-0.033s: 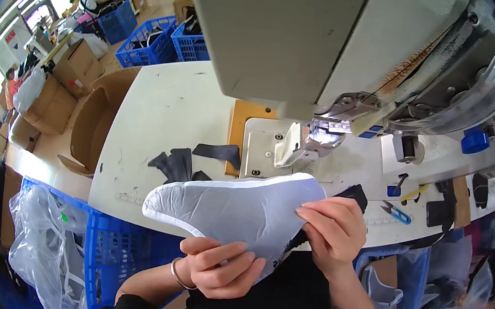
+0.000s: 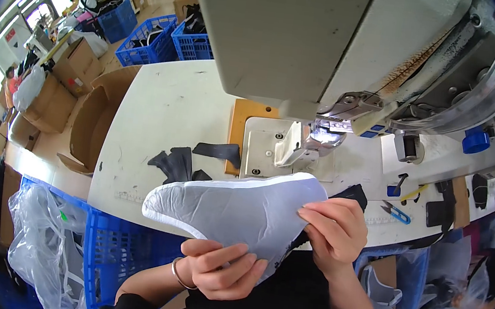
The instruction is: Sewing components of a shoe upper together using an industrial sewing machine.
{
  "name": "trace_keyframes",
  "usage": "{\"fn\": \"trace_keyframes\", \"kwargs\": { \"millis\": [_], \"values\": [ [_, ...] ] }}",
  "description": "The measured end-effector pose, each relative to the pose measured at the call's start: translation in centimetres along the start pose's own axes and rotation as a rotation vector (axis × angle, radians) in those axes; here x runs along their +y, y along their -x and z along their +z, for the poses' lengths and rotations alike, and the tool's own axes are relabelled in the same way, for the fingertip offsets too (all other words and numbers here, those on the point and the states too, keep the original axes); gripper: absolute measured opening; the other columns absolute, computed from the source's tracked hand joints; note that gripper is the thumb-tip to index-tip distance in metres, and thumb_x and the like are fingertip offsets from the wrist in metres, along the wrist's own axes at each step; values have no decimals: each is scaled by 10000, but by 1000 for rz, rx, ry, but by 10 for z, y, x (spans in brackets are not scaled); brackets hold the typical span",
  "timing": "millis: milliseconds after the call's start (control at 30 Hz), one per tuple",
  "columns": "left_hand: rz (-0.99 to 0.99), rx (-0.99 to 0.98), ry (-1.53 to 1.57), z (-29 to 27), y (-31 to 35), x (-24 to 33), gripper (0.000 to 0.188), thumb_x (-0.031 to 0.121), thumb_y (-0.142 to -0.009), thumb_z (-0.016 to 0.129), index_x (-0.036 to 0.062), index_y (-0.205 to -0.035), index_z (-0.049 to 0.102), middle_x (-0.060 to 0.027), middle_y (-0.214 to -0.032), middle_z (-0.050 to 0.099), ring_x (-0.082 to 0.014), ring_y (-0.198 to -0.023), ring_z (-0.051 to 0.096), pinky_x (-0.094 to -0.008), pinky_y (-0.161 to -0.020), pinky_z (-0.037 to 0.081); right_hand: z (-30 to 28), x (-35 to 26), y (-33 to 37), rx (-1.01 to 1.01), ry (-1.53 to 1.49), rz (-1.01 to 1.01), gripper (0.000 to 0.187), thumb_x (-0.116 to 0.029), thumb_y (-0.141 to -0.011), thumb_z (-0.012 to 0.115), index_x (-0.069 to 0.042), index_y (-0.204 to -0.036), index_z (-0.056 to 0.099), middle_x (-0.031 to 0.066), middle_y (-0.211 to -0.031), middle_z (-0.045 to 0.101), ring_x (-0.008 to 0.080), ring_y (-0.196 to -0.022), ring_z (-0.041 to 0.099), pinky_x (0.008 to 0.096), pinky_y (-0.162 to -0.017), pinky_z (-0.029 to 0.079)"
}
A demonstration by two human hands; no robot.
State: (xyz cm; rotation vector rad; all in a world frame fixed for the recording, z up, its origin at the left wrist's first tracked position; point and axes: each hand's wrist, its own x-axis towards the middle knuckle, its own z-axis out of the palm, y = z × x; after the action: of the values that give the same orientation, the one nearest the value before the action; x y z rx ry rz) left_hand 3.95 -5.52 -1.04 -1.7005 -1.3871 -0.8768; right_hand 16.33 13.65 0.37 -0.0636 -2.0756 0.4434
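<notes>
A grey, boot-shaped fabric piece (image 2: pixel 234 208) with a white border is stretched between my hands, in front of the sewing machine (image 2: pixel 317 141). My left hand (image 2: pixel 224 270), with a bangle at the wrist, grips its lower edge, fingers curled over the front. At the upper right end, my right hand (image 2: pixel 335 232) pinches the piece between thumb and fingers. A strip of black material shows behind the piece near my right hand. Beyond the piece, dark fabric scraps (image 2: pixel 178 164) and a black strip (image 2: pixel 218 151) lie on the white table (image 2: pixel 161 104).
The machine's large head fills the upper right. Blue thread snips (image 2: pixel 398 212) lie on the table's right side. Blue crates (image 2: pixel 117 256) stand below the table; one holds clear plastic bags (image 2: pixel 41 246). Cardboard boxes (image 2: pixel 79 66) are at left, with people working farther back.
Almost nothing differs. Both hands keep the same hold on the fabric piece, and the view has shifted very slightly.
</notes>
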Motion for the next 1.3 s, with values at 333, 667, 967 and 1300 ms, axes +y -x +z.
{"fn": "trace_keyframes", "kwargs": {
  "millis": [333, 667, 967, 1300],
  "values": [
    [-15, 53, 49, 3, -1, 10, 184, 122, -714, 684, 230, -862, 702, 65, -948, 609, -127, -934, 609, -250, -727, 364, -11, -12, 3, 4, 35, 29, 273, -2, -623, 711, -61, -889, 739, 62, -872, 697, 261, -777, 607, 333, -664, 500],
    [-359, 14, 345, 18, -20, 5, 324, 183, -717, 812, 78, -954, 618, -90, -1042, 693, -315, -1003, 665, -458, -871, 506, -20, -15, -3, -1, 75, 45, 187, -20, -676, 729, -42, -860, 703, 71, -896, 710, 260, -778, 640, 345, -689, 501],
    [-638, 151, 465, 36, -35, 9, 369, 103, -608, 869, 50, -925, 686, -81, -1006, 718, -317, -1051, 662, -491, -969, 470, -29, -23, -1, -21, 133, 2, 199, -75, -690, 759, -52, -879, 704, 55, -904, 711, 233, -762, 638, 364, -700, 498],
    [-535, 177, 543, 41, -33, 0, 373, -65, -509, 673, -29, -880, 693, -131, -893, 709, -308, -915, 695, -448, -846, 530, -39, -30, -9, -188, 180, 87, 250, -113, -695, 795, -61, -918, 697, 44, -876, 711, 230, -762, 653, 348, -709, 500]
  ]
}}
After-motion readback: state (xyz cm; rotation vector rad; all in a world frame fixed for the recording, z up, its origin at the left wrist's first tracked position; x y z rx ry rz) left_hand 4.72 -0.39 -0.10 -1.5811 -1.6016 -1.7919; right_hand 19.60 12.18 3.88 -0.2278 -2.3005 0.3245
